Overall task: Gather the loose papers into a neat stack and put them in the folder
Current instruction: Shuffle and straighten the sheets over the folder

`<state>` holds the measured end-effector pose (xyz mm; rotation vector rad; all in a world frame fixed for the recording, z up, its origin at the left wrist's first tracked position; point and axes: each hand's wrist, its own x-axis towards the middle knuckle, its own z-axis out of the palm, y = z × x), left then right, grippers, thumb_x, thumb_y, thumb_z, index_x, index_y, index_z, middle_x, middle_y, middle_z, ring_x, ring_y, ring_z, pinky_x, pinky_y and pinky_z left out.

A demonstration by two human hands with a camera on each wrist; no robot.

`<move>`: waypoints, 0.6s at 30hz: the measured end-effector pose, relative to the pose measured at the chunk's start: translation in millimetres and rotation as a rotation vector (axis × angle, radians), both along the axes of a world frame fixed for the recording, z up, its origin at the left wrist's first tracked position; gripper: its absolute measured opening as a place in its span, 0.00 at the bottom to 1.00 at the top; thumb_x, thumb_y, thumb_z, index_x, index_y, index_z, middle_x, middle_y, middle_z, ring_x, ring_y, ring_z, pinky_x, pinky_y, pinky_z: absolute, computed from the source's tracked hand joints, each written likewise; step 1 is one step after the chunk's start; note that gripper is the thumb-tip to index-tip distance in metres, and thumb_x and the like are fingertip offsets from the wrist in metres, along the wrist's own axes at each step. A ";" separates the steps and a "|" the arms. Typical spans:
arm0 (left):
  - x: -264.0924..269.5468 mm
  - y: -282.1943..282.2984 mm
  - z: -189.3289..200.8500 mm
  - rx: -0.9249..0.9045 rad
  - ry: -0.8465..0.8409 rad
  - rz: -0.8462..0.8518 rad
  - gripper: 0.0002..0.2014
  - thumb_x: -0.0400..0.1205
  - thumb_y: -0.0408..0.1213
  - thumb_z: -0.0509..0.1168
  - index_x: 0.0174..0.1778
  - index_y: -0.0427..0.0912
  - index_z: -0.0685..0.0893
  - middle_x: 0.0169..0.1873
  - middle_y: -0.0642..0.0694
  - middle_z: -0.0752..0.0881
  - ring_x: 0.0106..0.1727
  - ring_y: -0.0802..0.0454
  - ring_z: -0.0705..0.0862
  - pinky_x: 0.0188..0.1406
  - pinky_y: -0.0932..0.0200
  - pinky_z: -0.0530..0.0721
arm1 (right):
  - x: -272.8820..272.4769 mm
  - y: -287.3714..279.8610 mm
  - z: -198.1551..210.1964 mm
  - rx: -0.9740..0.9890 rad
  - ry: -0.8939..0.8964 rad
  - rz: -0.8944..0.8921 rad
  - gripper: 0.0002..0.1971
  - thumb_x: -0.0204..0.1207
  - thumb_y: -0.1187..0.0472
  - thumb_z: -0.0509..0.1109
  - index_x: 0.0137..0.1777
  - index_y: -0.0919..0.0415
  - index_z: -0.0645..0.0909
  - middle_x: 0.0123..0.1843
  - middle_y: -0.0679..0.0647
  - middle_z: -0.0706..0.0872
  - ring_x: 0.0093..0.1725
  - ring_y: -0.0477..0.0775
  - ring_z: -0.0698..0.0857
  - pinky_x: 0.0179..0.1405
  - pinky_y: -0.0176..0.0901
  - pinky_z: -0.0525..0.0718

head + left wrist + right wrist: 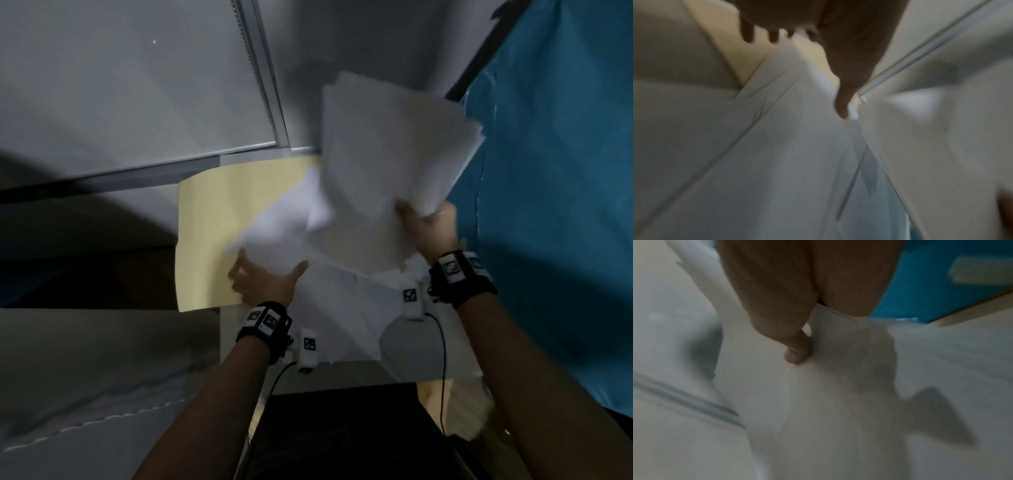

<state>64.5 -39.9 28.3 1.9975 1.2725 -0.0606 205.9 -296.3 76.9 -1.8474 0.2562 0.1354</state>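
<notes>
My right hand holds a thick stack of white papers raised above the table, thumb on the front and fingers behind. In the right wrist view, that thumb presses on the stack. My left hand grips the lower edge of blurred loose white sheets over the open cream folder. In the left wrist view, its thumb lies on the sheets with the folder behind. More white papers lie on the table below both hands.
A blue cloth hangs close on the right. A grey wall panel with a metal rail rises behind the folder. The small white table ends near my body, with cables hanging off my wrist cameras.
</notes>
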 end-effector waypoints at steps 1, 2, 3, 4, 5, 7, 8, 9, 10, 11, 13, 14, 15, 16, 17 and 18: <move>-4.4 -3.2 -2.7 -0.047 0.107 0.149 0.71 0.55 0.65 0.90 0.91 0.51 0.57 0.87 0.37 0.61 0.86 0.30 0.64 0.77 0.28 0.75 | 4.2 -13.2 -6.1 -0.042 -0.003 -0.014 0.15 0.77 0.57 0.82 0.59 0.64 0.88 0.50 0.49 0.91 0.46 0.48 0.91 0.46 0.38 0.88; -7.9 -6.6 -3.7 -0.086 0.166 0.255 0.73 0.53 0.63 0.91 0.90 0.49 0.57 0.85 0.34 0.62 0.85 0.27 0.65 0.76 0.27 0.75 | 5.6 -24.4 -12.6 -0.091 0.013 -0.003 0.16 0.79 0.59 0.81 0.62 0.68 0.87 0.52 0.53 0.90 0.51 0.52 0.90 0.51 0.40 0.86; -9.6 -8.9 -5.4 -0.101 0.198 0.317 0.73 0.51 0.62 0.92 0.88 0.47 0.57 0.84 0.33 0.63 0.84 0.26 0.66 0.75 0.27 0.76 | 7.2 -36.5 -28.0 -0.143 0.064 0.020 0.18 0.79 0.62 0.80 0.63 0.72 0.86 0.54 0.55 0.88 0.54 0.54 0.89 0.54 0.42 0.85; -10.4 -9.6 -8.5 -0.104 0.204 0.349 0.73 0.50 0.60 0.93 0.87 0.45 0.58 0.82 0.32 0.64 0.82 0.25 0.68 0.73 0.28 0.77 | 6.8 -45.6 -41.7 -0.195 0.139 0.051 0.20 0.78 0.62 0.81 0.65 0.74 0.85 0.55 0.58 0.89 0.55 0.56 0.89 0.55 0.44 0.85; -10.1 -10.2 -11.7 -0.113 0.192 0.365 0.72 0.50 0.57 0.94 0.86 0.44 0.60 0.81 0.32 0.65 0.79 0.26 0.71 0.72 0.30 0.79 | 3.9 -52.2 -54.8 -0.242 0.220 0.087 0.24 0.76 0.59 0.82 0.67 0.74 0.84 0.57 0.60 0.89 0.56 0.59 0.89 0.57 0.47 0.86; -6.6 -13.5 -17.7 -0.166 0.127 0.391 0.67 0.52 0.50 0.95 0.83 0.41 0.62 0.80 0.33 0.65 0.77 0.27 0.74 0.71 0.35 0.82 | -3.2 -60.4 -77.6 -0.322 0.316 0.195 0.34 0.73 0.52 0.84 0.73 0.71 0.80 0.66 0.64 0.88 0.62 0.63 0.89 0.63 0.53 0.87; -4.7 -16.3 -19.7 -0.201 0.092 0.401 0.64 0.55 0.46 0.95 0.81 0.40 0.63 0.80 0.33 0.65 0.76 0.28 0.75 0.70 0.38 0.83 | -8.1 -61.4 -84.1 -0.330 0.332 0.248 0.34 0.74 0.52 0.83 0.76 0.69 0.79 0.68 0.64 0.87 0.65 0.64 0.88 0.65 0.54 0.86; -2.1 -18.9 -20.0 -0.230 0.055 0.415 0.61 0.56 0.44 0.95 0.79 0.39 0.64 0.79 0.33 0.67 0.75 0.30 0.76 0.67 0.40 0.84 | -11.3 -58.7 -87.9 -0.337 0.333 0.282 0.32 0.76 0.54 0.82 0.76 0.68 0.79 0.69 0.64 0.87 0.66 0.64 0.87 0.65 0.52 0.85; 0.5 -21.9 -20.5 -0.259 0.012 0.428 0.57 0.57 0.44 0.95 0.76 0.38 0.67 0.76 0.34 0.72 0.71 0.33 0.79 0.65 0.42 0.85 | -14.4 -55.6 -87.9 -0.350 0.328 0.315 0.30 0.78 0.55 0.81 0.76 0.67 0.79 0.69 0.63 0.87 0.66 0.64 0.87 0.64 0.50 0.84; 2.9 -24.5 -20.3 -0.294 -0.035 0.425 0.53 0.58 0.44 0.94 0.74 0.37 0.70 0.72 0.36 0.78 0.66 0.37 0.83 0.63 0.45 0.86 | -16.0 -53.4 -88.5 -0.356 0.333 0.327 0.28 0.79 0.56 0.80 0.76 0.67 0.79 0.69 0.63 0.87 0.66 0.64 0.87 0.63 0.49 0.84; 7.0 -27.8 -21.1 -0.362 -0.092 0.339 0.43 0.63 0.44 0.93 0.70 0.36 0.80 0.63 0.39 0.88 0.56 0.42 0.87 0.57 0.52 0.87 | -17.1 -48.7 -88.2 -0.369 0.344 0.355 0.28 0.80 0.55 0.79 0.75 0.67 0.79 0.68 0.63 0.87 0.66 0.64 0.87 0.63 0.53 0.86; 8.3 -29.0 -21.7 -0.373 -0.106 0.278 0.36 0.66 0.43 0.91 0.67 0.36 0.85 0.60 0.40 0.91 0.55 0.42 0.90 0.54 0.54 0.86 | -17.3 -47.7 -87.3 -0.373 0.347 0.367 0.28 0.79 0.54 0.79 0.75 0.68 0.79 0.68 0.64 0.87 0.65 0.65 0.87 0.64 0.55 0.86; 8.8 -29.5 -21.3 -0.362 -0.124 0.221 0.29 0.69 0.42 0.90 0.63 0.36 0.90 0.57 0.40 0.93 0.55 0.41 0.92 0.52 0.55 0.86 | -16.0 -47.9 -87.3 -0.369 0.350 0.355 0.28 0.79 0.55 0.79 0.75 0.68 0.79 0.68 0.64 0.87 0.65 0.65 0.87 0.64 0.55 0.87; 8.4 -28.7 -20.4 -0.333 -0.141 0.180 0.24 0.70 0.42 0.89 0.59 0.36 0.93 0.54 0.41 0.94 0.55 0.40 0.93 0.50 0.56 0.86 | -15.8 -48.7 -87.0 -0.353 0.351 0.343 0.28 0.79 0.56 0.80 0.75 0.68 0.80 0.68 0.64 0.88 0.65 0.64 0.87 0.64 0.54 0.86; 7.5 -27.4 -17.8 -0.291 -0.168 0.154 0.21 0.71 0.43 0.88 0.56 0.37 0.94 0.52 0.41 0.95 0.53 0.40 0.94 0.48 0.56 0.87 | -15.5 -49.4 -86.4 -0.335 0.340 0.324 0.27 0.79 0.57 0.79 0.75 0.69 0.80 0.67 0.62 0.88 0.64 0.62 0.88 0.63 0.51 0.86; 6.3 -25.8 -14.5 -0.242 -0.199 0.150 0.20 0.71 0.44 0.88 0.54 0.37 0.95 0.50 0.42 0.95 0.50 0.42 0.94 0.46 0.55 0.88 | -15.0 -51.2 -85.3 -0.317 0.331 0.301 0.26 0.80 0.59 0.79 0.74 0.69 0.80 0.66 0.61 0.88 0.63 0.59 0.87 0.61 0.48 0.84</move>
